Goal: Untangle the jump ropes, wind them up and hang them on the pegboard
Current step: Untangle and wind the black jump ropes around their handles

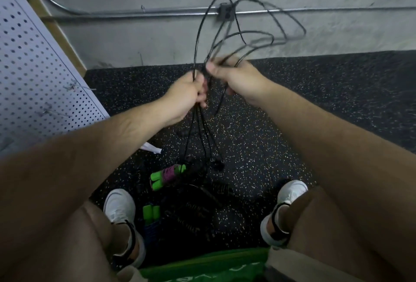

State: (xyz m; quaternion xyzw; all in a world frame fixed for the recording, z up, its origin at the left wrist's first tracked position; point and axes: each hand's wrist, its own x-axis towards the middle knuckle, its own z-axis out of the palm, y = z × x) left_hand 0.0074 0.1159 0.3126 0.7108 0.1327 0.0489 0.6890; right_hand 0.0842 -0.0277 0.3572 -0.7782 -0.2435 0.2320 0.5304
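Left hand [185,95], right hand [236,79], one tangle [203,72]

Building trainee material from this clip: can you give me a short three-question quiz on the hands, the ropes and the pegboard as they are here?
1. True or false: the left hand and the right hand both grip the black rope.
2. Where does the pegboard stand? A) to the person's left B) to the person's right C) overhead
3. Fill in: the green-handled ropes lie on the ____, not on the pegboard.
Key: 1 true; 2 A; 3 floor.
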